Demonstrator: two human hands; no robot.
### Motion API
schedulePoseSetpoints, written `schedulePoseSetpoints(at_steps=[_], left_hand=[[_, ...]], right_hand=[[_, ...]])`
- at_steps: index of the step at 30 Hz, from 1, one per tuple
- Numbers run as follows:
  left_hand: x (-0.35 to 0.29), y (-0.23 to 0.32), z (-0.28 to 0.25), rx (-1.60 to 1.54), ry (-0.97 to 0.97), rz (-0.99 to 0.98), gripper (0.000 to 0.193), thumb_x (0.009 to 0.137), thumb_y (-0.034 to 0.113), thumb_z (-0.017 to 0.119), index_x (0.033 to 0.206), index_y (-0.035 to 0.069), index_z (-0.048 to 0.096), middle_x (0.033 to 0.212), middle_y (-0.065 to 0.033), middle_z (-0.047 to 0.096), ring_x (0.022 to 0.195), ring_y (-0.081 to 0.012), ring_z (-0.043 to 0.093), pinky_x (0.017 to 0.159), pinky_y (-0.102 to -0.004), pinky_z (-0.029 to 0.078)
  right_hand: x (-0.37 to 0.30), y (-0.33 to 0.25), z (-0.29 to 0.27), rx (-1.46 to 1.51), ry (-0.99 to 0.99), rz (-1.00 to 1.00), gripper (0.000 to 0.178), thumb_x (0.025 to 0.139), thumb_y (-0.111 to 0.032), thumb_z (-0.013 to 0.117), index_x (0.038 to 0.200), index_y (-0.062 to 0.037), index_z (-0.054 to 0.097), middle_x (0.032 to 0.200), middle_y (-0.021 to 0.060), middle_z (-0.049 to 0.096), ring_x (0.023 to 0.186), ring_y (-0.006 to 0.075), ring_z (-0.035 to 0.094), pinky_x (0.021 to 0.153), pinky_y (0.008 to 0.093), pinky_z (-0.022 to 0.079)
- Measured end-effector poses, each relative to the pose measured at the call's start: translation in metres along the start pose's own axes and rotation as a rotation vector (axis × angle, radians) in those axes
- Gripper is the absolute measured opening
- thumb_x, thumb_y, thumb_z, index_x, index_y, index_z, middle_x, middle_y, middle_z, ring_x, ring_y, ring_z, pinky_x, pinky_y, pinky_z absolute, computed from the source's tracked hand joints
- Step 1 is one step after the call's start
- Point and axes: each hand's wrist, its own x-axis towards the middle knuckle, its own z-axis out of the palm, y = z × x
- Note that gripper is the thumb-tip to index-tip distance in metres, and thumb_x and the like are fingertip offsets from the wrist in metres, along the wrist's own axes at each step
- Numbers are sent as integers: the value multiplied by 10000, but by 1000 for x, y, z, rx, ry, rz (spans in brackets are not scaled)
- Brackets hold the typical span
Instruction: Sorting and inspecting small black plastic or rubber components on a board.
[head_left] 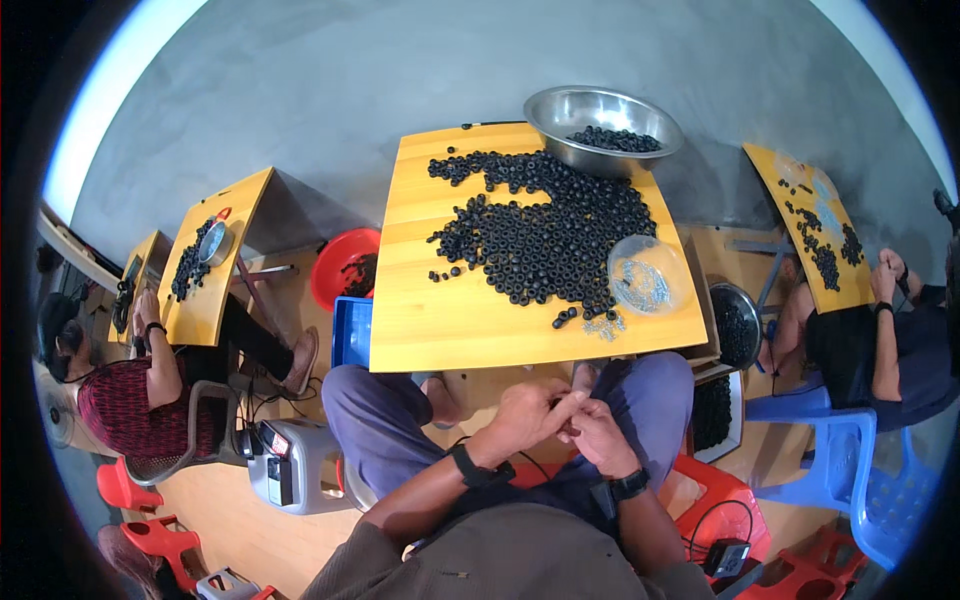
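Over my lap, just in front of the table's near edge, my left hand (530,413) and my right hand (603,438) meet with fingers closed together. Whatever they pinch is too small and covered by the fingers to make out. On the yellow table (420,320) ahead lies a wide spread of small black ring-shaped parts (540,245). A clear plastic bowl (675,285) at its right side holds small silvery metal pieces (643,287). More such pieces (604,327) lie loose beside the bowl, close to the near edge.
A steel basin (560,140) with black parts stands at the table's far right corner. Below the table are a red basin (335,265), a blue crate (352,330) and a box of black parts (713,410). People sit at tables left (215,240) and right (830,230).
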Motion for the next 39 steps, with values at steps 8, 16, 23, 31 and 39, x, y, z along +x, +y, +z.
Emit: schedulePoseSetpoints(at_steps=[8, 16, 23, 31, 39], left_hand=[[-4, -16, 25, 74, 46, -4, 385, 976, 322, 584, 823, 2, 733, 659, -220, 661, 584, -363, 689, 566, -432, 535], [-3, 12, 24, 18, 49, 135, 354, 963, 287, 642, 816, -26, 720, 631, -169, 678, 574, -273, 709, 545, -382, 539], [-3, -17, 34, -291, -6, -90, 240, 955, 168, 682, 1087, -30, 707, 767, -89, 713, 653, -105, 668, 609, -284, 539], [-19, 7, -13, -154, 58, -4, 255, 937, 101, 711, 1168, -5, 684, 765, -24, 634, 649, -64, 558, 573, -250, 449], [15, -43, -105, 123, 482, -66, 150, 895, 95, 728, 997, -14, 742, 788, -106, 682, 661, -157, 624, 631, -311, 510]], right_hand=[[-4, 23, -12, -119, 20, -92, 142, 1008, -69, 564, 961, -25, 690, 883, 30, 671, 749, 111, 616, 650, 266, 494], [-23, 7, 5, -114, 26, -184, 129, 996, -51, 556, 1003, -4, 676, 919, 41, 673, 831, 146, 647, 720, 290, 529], [-29, -34, 26, -367, 172, -139, 180, 983, -136, 635, 1079, -5, 711, 910, 4, 671, 762, 71, 595, 694, 242, 485], [-69, -194, -59, -592, 807, -778, 258, 971, -81, 611, 1205, -39, 710, 809, -55, 581, 681, 28, 498, 613, 193, 419], [-35, -202, -159, -728, 1009, -350, 662, 934, -209, 726, 1462, 74, 445, 848, 28, 667, 682, 69, 559, 565, 207, 463]])
